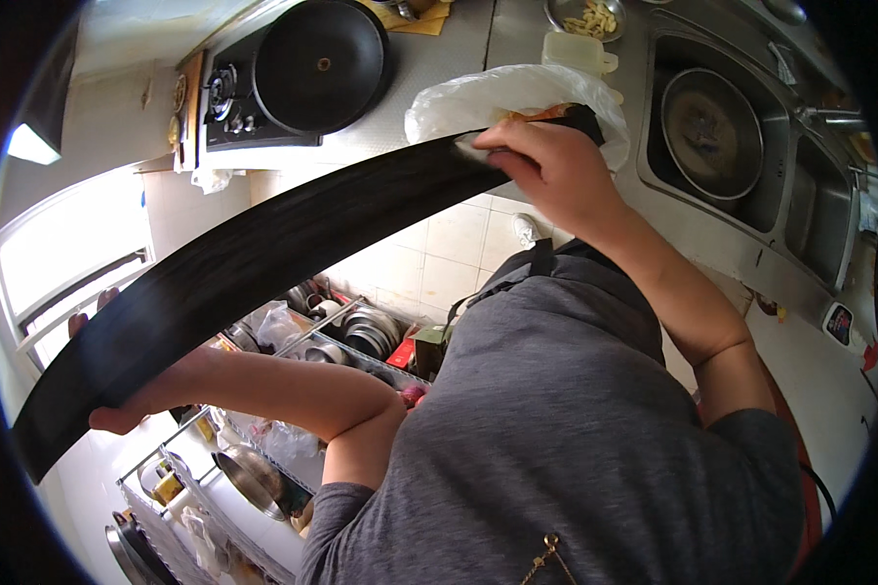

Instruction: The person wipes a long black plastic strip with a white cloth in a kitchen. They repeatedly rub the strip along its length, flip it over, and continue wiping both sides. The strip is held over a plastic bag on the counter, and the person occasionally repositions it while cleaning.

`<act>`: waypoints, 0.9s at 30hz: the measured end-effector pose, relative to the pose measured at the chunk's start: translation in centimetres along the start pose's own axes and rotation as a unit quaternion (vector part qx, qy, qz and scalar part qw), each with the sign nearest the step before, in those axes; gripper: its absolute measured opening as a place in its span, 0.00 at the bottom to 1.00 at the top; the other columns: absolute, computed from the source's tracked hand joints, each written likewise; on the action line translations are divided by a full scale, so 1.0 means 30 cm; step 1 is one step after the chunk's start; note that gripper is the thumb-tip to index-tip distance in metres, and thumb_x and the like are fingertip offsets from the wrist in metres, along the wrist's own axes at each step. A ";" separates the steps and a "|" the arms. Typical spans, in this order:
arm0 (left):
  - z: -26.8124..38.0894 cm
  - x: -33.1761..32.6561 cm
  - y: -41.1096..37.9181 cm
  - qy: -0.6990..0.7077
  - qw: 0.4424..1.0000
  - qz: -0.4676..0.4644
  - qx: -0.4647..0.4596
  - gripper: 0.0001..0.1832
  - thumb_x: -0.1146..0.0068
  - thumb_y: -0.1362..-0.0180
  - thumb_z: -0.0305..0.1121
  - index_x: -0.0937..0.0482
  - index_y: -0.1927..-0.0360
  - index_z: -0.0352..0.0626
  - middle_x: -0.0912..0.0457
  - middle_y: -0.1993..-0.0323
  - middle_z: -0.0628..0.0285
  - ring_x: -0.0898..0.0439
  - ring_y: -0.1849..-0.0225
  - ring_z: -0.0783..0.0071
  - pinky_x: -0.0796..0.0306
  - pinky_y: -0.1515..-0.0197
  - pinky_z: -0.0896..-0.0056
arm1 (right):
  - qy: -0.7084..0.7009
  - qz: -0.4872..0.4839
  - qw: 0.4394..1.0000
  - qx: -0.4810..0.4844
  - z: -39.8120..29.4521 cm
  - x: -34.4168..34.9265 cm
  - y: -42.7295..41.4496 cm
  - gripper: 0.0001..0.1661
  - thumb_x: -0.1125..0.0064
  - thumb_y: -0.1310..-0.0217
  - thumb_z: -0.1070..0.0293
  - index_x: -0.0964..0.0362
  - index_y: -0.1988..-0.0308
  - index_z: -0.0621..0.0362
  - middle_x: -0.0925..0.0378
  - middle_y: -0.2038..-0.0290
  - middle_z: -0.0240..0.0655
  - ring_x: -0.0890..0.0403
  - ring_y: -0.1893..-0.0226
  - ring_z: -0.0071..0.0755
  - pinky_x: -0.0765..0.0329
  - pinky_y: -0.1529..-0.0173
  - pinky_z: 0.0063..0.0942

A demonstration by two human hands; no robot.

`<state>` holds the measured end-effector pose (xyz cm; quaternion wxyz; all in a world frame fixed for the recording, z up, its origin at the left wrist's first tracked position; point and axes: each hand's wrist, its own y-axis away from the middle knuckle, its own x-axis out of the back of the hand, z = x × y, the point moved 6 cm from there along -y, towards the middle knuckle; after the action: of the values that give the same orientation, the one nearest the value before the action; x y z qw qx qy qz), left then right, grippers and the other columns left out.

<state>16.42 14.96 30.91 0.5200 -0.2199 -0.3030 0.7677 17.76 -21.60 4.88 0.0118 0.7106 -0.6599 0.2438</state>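
Observation:
A long black panel (pixel 278 241) stretches across the view, looking bowed through the lens. My left hand (pixel 143 398) holds it near its left end, thumb at the lower edge and fingertips showing past the upper edge. Close to the other end, my right hand (pixel 556 164) presses a small white wad (pixel 472 150), perhaps cloth or tissue, against the dark surface. Beyond that hand lies a white plastic bag (pixel 468 95) on the metal counter (pixel 446 55), with something orange (pixel 552 112) partly showing by the panel's end.
A black wok (pixel 322 69) sits on the gas hob (pixel 227 121). Right of the bag, the sink (pixel 651 131) contains a round pan (pixel 713 135). A bowl of pale food pieces (pixel 593 20) stands behind a plastic container (pixel 572 53). Below left are wire racks (pixel 208 504) with pots and bags.

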 end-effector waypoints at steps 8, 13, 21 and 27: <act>0.034 -0.017 -0.020 -0.047 0.998 0.027 -0.025 0.51 0.65 0.45 0.74 0.24 0.47 0.29 0.18 0.60 0.43 0.17 0.60 0.48 0.21 0.59 0.53 | 0.077 0.000 0.995 -0.070 0.166 0.016 0.047 0.09 0.40 0.39 0.66 0.22 0.57 0.50 0.17 0.66 0.36 0.16 0.65 0.45 0.23 0.63 0.38; 0.020 -0.025 -0.056 0.001 1.000 -0.001 0.001 0.53 0.67 0.45 0.76 0.24 0.46 0.29 0.19 0.59 0.43 0.18 0.57 0.50 0.24 0.50 0.50 | 0.096 -0.024 0.979 -0.176 0.383 0.054 0.119 0.08 0.43 0.37 0.66 0.23 0.57 0.49 0.16 0.64 0.35 0.17 0.63 0.46 0.23 0.61 0.39; -0.105 -0.317 0.101 -0.097 0.995 -0.015 0.002 0.49 0.74 0.38 0.73 0.25 0.46 0.31 0.19 0.55 0.49 0.17 0.53 0.56 0.19 0.51 0.59 | 0.126 -0.021 0.972 -0.195 0.513 0.086 0.145 0.09 0.44 0.36 0.65 0.24 0.55 0.47 0.17 0.64 0.35 0.18 0.62 0.47 0.23 0.60 0.40; -0.250 -0.545 0.340 -0.092 0.994 -0.051 0.021 0.45 0.63 0.37 0.70 0.38 0.33 0.39 0.23 0.47 0.49 0.17 0.51 0.56 0.17 0.52 0.52 | 0.125 -0.032 0.967 -0.221 0.618 0.090 0.166 0.09 0.44 0.37 0.65 0.24 0.57 0.49 0.18 0.65 0.37 0.19 0.61 0.49 0.25 0.60 0.40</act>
<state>20.45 -1.33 18.80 0.5332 -0.1218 -0.3445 0.7630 19.23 -31.04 -12.00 0.2585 0.6752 -0.6675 0.1783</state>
